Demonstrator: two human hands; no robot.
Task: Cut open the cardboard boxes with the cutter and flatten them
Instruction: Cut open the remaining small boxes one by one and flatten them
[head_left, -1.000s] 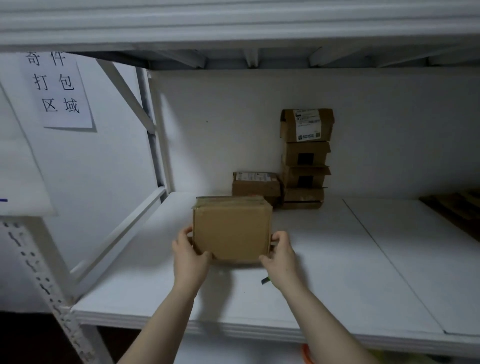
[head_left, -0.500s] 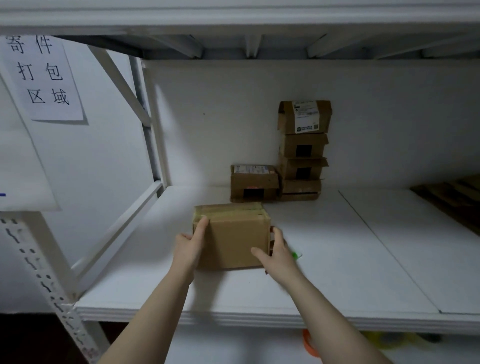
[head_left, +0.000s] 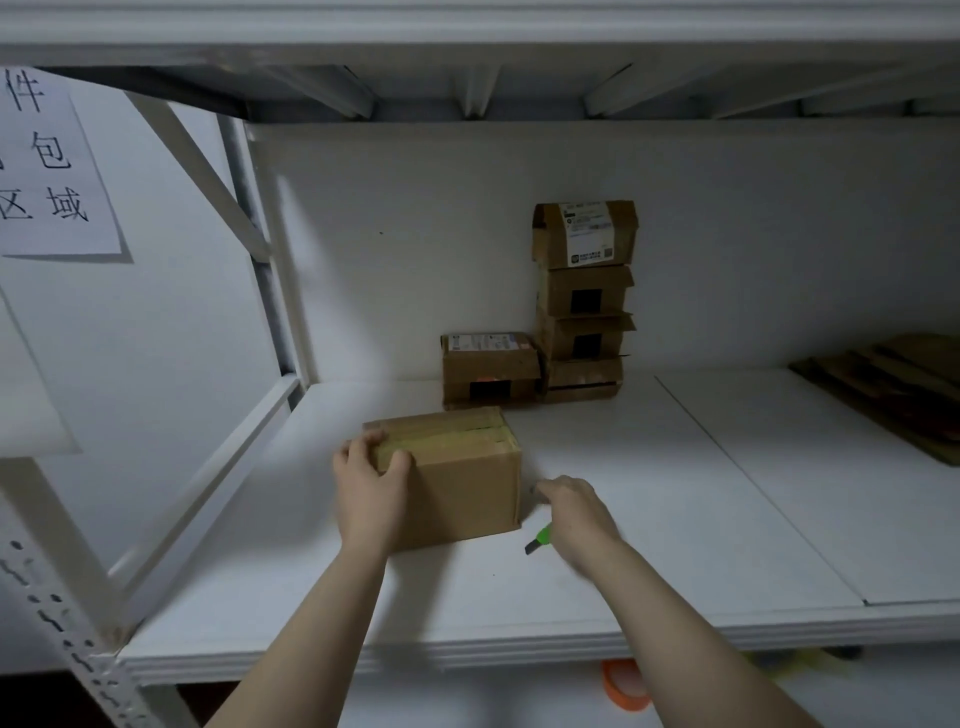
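A closed brown cardboard box (head_left: 467, 488) with yellowish tape on top stands on the white shelf (head_left: 649, 519). My left hand (head_left: 371, 486) grips its top left corner, fingers over the top edge and thumb on the front face. My right hand (head_left: 576, 512) is just right of the box, clear of it and blurred. It holds the green cutter (head_left: 539, 538), whose green and black end sticks out below the palm; the blade is hidden.
Against the back wall stand a labelled box (head_left: 491, 371) and, beside it, a stack of several small boxes (head_left: 584, 301). Flat brown cardboard (head_left: 893, 389) lies at the far right. A white frame brace (head_left: 208, 499) slopes along the left. An orange tape roll (head_left: 626, 683) sits below.
The box was lifted in both hands, then set down on the shelf. My right hand has let go of its right side and drawn back; my left hand moved onto the top corner.
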